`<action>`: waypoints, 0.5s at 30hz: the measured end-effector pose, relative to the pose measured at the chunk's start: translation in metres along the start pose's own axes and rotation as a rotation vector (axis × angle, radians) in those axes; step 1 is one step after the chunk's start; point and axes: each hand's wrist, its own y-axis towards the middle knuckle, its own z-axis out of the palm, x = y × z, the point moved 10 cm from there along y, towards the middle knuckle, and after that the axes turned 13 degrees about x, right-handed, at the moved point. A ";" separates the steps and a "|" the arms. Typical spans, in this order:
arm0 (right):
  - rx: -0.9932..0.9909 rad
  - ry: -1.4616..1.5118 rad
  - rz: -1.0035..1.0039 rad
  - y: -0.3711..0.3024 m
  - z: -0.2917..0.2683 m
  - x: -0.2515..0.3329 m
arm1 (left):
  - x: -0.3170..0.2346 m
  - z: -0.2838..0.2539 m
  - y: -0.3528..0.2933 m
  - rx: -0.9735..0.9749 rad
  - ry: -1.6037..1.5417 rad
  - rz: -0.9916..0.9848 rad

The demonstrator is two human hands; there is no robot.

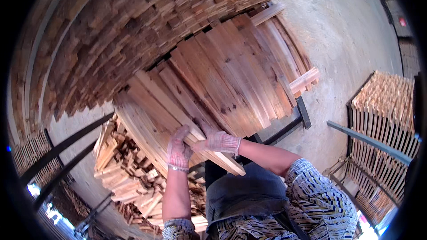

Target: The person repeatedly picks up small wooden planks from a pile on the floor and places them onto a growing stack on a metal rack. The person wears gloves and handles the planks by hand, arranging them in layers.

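Wood strip [172, 110], one, long and pale, lying slantwise over the left part of a row of boards, far end on the row, near end projecting past both hands toward the apron [244, 193]; cannot tell whether single or doubled at the near end. Left hand [179, 147], in a pale, reddish-stained knit glove, at the left edge of the strip, fingers bent and clamped on it, tips partly hidden. Right hand [219, 142], in a matching glove, reaching in from the right, just beside the left, clamped on the same strip, undersides of fingers out of sight. Row of boards [227, 80], brown to reddish, some knotted, side by side, edges touching or overlapping, directly beyond the hands. Two short pale wood pieces, one at the right end of the row [304, 80], one at its far right corner [267, 14]. Black metal stand [303, 112], partly visible under the near right edge of the row. Tall stack of lumber [133, 26], dark brown, along the far left side, close behind the row. Heap of offcuts [138, 184], pale and brown, jumbled, near left, below the row. Black bars [66, 146], two, at left. Stack of pale strips [383, 95], at right, well apart, with a grey-blue bar [369, 142] in front. Floor [331, 40], grey, at far right. Patterned sleeve [320, 189], near right.
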 end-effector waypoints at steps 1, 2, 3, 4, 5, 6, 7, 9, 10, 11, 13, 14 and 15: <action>0.053 0.027 0.011 -0.004 -0.005 0.006 | 0.004 0.003 0.000 0.030 0.017 0.018; 0.102 0.062 0.031 -0.014 -0.011 0.014 | 0.001 0.028 -0.001 0.019 -0.223 -0.082; 0.134 0.094 0.070 -0.030 -0.020 0.013 | 0.000 0.056 0.000 -0.014 -0.470 -0.186; 0.061 -0.017 0.140 -0.038 -0.037 0.005 | -0.013 0.064 0.009 0.030 -0.074 -0.160; -0.002 -0.133 0.206 -0.043 -0.056 -0.003 | -0.029 0.074 0.018 0.064 0.318 -0.101; -0.062 -0.245 0.280 -0.052 -0.076 -0.010 | -0.036 0.076 0.022 0.015 0.335 -0.071; -0.124 -0.299 0.353 -0.070 -0.105 -0.014 | -0.042 0.079 0.029 -0.028 0.351 -0.040; -0.438 -0.553 0.351 -0.101 -0.174 -0.034 | -0.042 0.072 0.043 -0.096 0.371 0.002; -0.439 -0.499 0.463 -0.108 -0.200 -0.026 | -0.024 0.040 0.045 -0.107 0.406 -0.017; -0.442 -0.441 0.583 -0.121 -0.228 -0.018 | -0.001 0.013 0.046 -0.090 0.453 -0.055; -0.649 -0.416 0.646 -0.158 -0.282 -0.033 | 0.013 0.022 0.043 -0.059 0.669 -0.188; -0.708 -0.451 0.668 -0.170 -0.304 -0.039 | 0.024 0.020 0.045 -0.128 0.732 -0.288; -0.763 -0.483 0.695 -0.179 -0.323 -0.047 | 0.040 0.014 0.048 -0.197 0.795 -0.394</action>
